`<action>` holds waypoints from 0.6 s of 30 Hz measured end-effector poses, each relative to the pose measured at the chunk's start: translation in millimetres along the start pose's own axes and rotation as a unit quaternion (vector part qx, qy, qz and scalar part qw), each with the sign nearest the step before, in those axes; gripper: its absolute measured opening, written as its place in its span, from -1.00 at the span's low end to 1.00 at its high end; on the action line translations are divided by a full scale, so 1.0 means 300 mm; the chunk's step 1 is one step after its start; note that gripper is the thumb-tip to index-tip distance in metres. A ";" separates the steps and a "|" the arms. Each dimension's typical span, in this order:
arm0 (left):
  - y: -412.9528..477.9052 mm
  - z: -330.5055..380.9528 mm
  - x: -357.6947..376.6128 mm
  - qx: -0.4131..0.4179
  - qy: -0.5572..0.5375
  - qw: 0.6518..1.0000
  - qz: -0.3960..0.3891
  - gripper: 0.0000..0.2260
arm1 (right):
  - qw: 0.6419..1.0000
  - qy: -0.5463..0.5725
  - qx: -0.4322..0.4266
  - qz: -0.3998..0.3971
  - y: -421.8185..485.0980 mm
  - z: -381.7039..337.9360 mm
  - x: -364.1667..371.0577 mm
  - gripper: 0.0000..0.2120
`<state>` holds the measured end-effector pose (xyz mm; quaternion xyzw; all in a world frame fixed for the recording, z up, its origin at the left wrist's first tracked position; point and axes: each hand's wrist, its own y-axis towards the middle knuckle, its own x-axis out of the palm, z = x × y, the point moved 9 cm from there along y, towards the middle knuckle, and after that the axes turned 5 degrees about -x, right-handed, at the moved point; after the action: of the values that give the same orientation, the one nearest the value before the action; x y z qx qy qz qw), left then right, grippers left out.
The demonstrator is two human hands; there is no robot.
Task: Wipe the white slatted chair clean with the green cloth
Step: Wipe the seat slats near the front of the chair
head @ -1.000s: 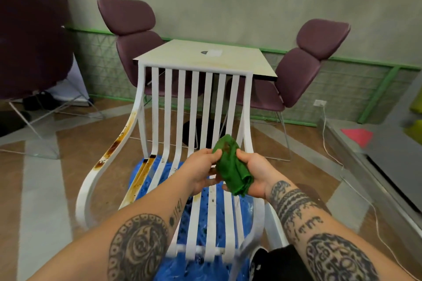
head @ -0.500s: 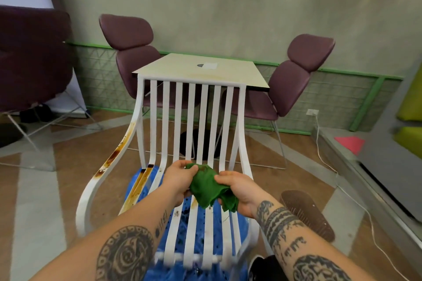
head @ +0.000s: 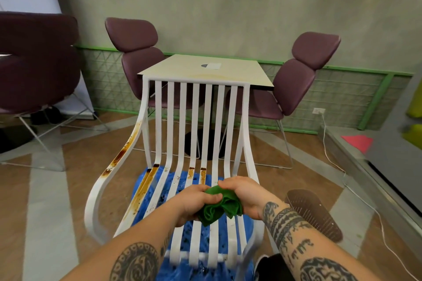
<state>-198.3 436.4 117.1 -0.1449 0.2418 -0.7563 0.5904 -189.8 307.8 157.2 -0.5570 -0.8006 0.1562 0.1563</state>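
I have both hands closed on the cloth [head: 219, 207], bunched into a wad between them: the left hand [head: 194, 203] grips its left side, the right hand [head: 244, 196] its right and top. The wad hangs just above the seat slats of the chair [head: 182, 121], over the right half of the seat, and I cannot tell whether it touches them.

The slats run away from me, from the front edge under my forearms up into the backrest, so any stroke should follow that line, forward and back. The rust-brown stains [head: 146, 187] lie ahead and to the left of the cloth: heavy on the two left seat slats, short patches on two middle slats where the seat bends up, and more along the left armrest [head: 121, 155]. My left hand is the nearer one to all of that. The blue sheet [head: 159, 207] lies on the floor under the seat.
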 end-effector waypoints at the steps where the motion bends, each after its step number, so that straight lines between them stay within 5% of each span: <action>1: 0.001 -0.015 0.000 -0.009 -0.008 1.000 0.002 -0.69 | 0.998 -0.054 -0.025 0.032 0.002 -0.007 -0.017 -0.78; 6: 0.036 -0.103 -0.023 -0.048 -0.151 0.985 0.065 -0.77 | 0.968 -0.206 -0.049 0.136 0.031 0.064 -0.064 -0.63; 10: 0.079 -0.169 0.016 -0.094 -0.265 0.958 0.056 -0.77 | 0.999 -0.014 0.001 0.053 0.084 0.226 0.041 -0.63; 13: 0.111 -0.203 0.025 -0.124 -0.254 0.957 0.065 -0.73 | 0.992 0.094 0.004 0.086 0.157 0.302 0.058 -0.68; 18: 0.218 -0.251 -0.037 -0.133 -0.239 0.959 0.080 -0.54 | 0.989 0.058 0.001 0.138 0.284 0.350 0.015 -0.76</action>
<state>-179.4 449.5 19.5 -0.3785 0.2030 -0.6108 0.6652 -163.8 332.2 26.6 -0.6698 -0.7057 0.1445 0.1801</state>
